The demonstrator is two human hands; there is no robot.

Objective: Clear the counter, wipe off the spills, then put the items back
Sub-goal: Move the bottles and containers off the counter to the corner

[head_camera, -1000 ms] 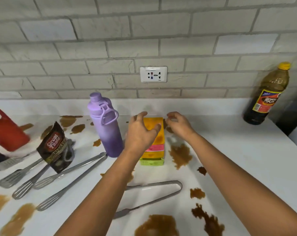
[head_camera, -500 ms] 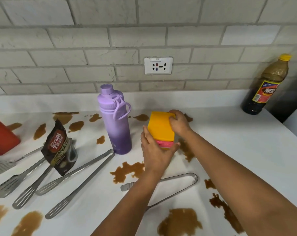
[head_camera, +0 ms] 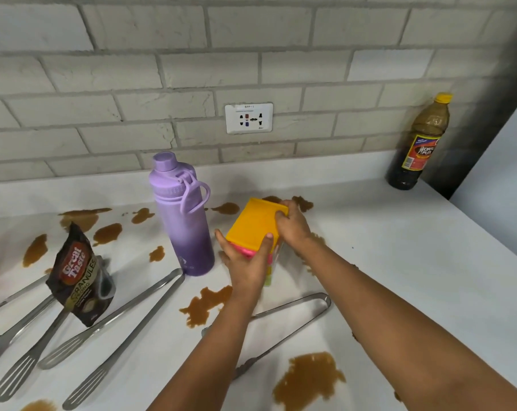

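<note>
white counter (head_camera: 384,262), brown spills (head_camera: 309,378) near and far. purple bottle (head_camera: 181,221) upright at centre; dark bottle (head_camera: 417,143) far right. stacked sponge pack (head_camera: 253,225), orange on top, tilted just right of the purple bottle: left hand (head_camera: 247,264) grips its near end, right hand (head_camera: 293,223) its far corner.

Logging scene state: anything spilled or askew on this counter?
Yes. Brown spills blotch the white counter from back left to front. The coffee pouch leans tilted on the tongs.
</note>
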